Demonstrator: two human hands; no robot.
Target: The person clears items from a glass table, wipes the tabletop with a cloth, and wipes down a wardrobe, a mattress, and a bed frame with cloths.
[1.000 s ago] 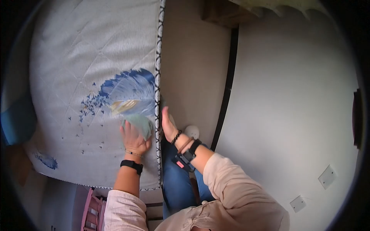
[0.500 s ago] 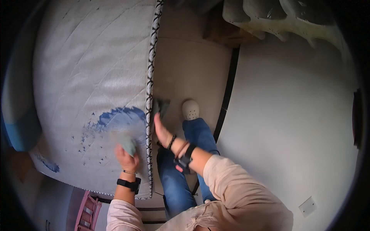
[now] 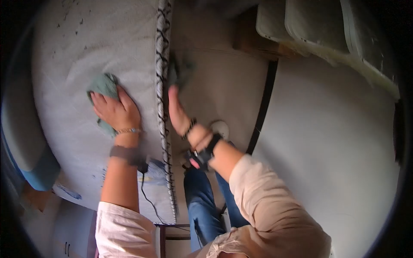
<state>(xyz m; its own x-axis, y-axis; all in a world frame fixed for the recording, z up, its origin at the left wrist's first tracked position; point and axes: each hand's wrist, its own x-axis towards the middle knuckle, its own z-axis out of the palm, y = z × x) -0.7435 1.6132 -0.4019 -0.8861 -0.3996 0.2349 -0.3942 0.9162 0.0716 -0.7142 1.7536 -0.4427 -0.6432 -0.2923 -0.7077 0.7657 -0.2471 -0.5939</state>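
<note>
On the pale quilted mattress [image 3: 73,142], my left hand [image 3: 116,109] lies over a green cloth [image 3: 104,84], its fingers pressing the cloth onto the fabric. The cloth shows beyond the fingertips and below the palm. My right hand [image 3: 177,109] is down beside the mattress's black-and-white piped edge [image 3: 161,86], with its fingers partly hidden. A dark green cloth [image 3: 183,71] hangs blurred at the tips of that hand and appears held by it. Part of a blue patch [image 3: 155,170] on the mattress shows beside my left wrist.
A grey and blue cushioned piece [image 3: 41,172] stands along the left. Below me are my jeans-covered legs [image 3: 200,189] and a pale shoe [image 3: 220,129] on the floor. A white wall [image 3: 327,150] rises on the right, with translucent chair-like shapes [image 3: 314,26] at upper right.
My left hand has moved up the mattress with the green cloth and now presses it flat. My right hand has also moved up along the edge, the dark cloth moving with it.
</note>
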